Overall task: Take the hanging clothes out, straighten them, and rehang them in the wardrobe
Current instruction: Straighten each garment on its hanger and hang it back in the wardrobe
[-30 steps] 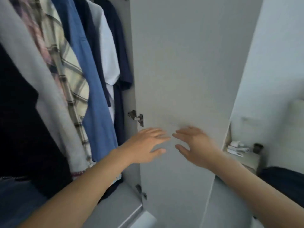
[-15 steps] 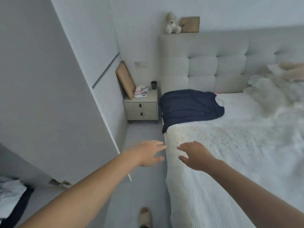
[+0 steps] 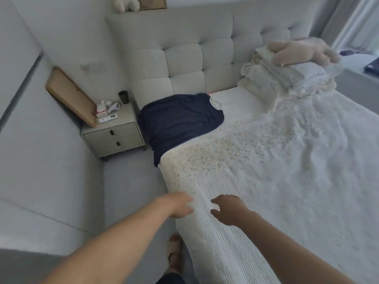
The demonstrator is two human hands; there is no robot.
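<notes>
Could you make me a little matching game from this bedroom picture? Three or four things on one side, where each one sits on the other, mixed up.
Things:
1. navy garment
2. dark cup
3. plush toy
4. wooden board

Places:
A. on the folded bedding by the headboard
B. leaning on the wall over the nightstand
C. spread on the bed next to the nightstand
D. at the nightstand's back corner

Pairs: 1-C, 2-D, 3-A, 4-B
</notes>
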